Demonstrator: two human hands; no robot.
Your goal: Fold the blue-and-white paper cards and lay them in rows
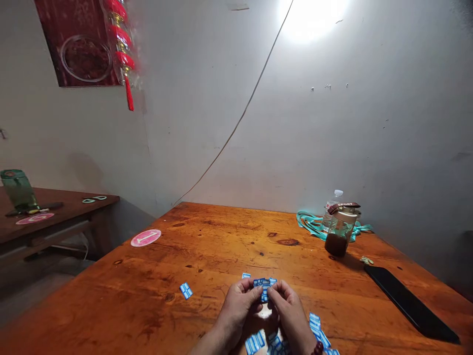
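Note:
Both my hands meet near the front of the wooden table, pinching small flat blue-and-white pieces [264,283] between thumbs and fingers. My left hand [238,305] grips their left side. From the right, my right hand [290,308] grips the other side, a dark red bead bracelet on its wrist. What the pieces are I cannot make out. More such pieces [254,342] lie below and between my wrists, partly hidden. Others [318,330] are strewn beside my right forearm. A single blue-and-white piece [186,291] rests apart to the left, and another [246,275] shows just behind my left hand.
At the back right stand a tumbler of dark liquid [338,234], a clear plastic bottle [336,197] and a turquoise strap [310,224]. A black phone-like slab [410,301] lies at right. A pink round sticker [146,237] marks the left edge. Another table [107,202] stands farther left.

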